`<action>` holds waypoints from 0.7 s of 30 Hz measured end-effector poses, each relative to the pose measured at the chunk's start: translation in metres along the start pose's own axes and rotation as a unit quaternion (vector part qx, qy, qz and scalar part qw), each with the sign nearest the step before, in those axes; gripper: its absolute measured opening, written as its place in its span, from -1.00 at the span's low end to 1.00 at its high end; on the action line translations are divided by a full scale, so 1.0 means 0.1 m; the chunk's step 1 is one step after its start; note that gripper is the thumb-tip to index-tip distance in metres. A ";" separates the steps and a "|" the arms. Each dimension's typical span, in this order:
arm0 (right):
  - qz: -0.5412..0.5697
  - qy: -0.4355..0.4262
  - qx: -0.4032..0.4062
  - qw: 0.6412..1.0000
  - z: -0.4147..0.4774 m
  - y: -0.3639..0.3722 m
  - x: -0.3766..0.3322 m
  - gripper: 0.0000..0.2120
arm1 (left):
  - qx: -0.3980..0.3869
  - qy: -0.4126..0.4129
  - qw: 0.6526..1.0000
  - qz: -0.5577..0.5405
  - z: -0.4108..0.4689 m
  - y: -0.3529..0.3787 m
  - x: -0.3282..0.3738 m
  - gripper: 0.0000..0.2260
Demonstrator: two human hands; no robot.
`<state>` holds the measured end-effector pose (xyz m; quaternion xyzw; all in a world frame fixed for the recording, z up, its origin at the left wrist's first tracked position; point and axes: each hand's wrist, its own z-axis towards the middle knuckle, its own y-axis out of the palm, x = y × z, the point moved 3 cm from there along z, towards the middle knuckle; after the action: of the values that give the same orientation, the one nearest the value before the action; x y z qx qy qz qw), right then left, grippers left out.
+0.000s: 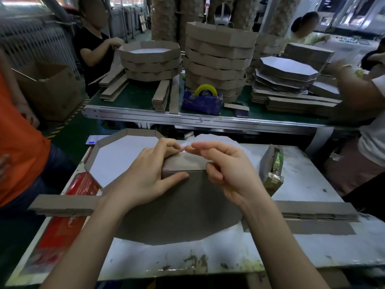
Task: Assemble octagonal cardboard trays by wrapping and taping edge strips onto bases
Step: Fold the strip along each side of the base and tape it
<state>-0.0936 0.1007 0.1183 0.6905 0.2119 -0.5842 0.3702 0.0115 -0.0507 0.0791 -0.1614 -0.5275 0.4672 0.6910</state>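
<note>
— Which step is this?
— Fixing the strip, I'd say. The left hand [150, 174] clamps the edge strip [187, 162] to the brown base [183, 205], mid-table [302, 180], thumb on the base and fingers over the rim.
— And the right hand [227, 172]?
— Loosely curled at the rim. I can't tell whether it pinches tape.
— Next?
— Probably tape pressed over the seam. The tape dispenser [273, 170] stands just to the right.

The white tabletop [302, 174] carries two octagonal cardboard trays: one white-lined tray [116, 155] at its far left corner and one brown underside-up tray [177, 205] in the middle. There are two dispensers: one cardboard-wrapped tape dispenser [270, 170] at the right edge and one blue-wrapped tape dispenser [201, 101] on the green conveyor table [135, 97]. That table also bears two tray piles: one low stack [150, 61] and one tall stack [218, 57].
</note>
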 end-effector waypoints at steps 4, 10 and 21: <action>0.008 0.022 0.003 1.000 -0.22 -0.01 0.20 -0.66 | 0.002 0.005 1.000 0.012 -0.02 -0.01 -0.01 -0.45; 0.048 0.030 0.011 0.998 -0.42 -0.04 0.35 -0.64 | -0.006 0.052 0.997 0.051 -0.04 -0.04 0.13 -0.55; 0.024 0.024 0.023 0.999 -0.53 -0.04 0.45 -0.66 | -0.050 0.054 0.988 0.135 -0.06 -0.06 0.21 -0.59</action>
<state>-0.0513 0.1372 0.0760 0.7176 0.1907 -0.5628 0.3633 0.0194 -0.0348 0.0935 -0.2905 -0.4849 0.5202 0.6402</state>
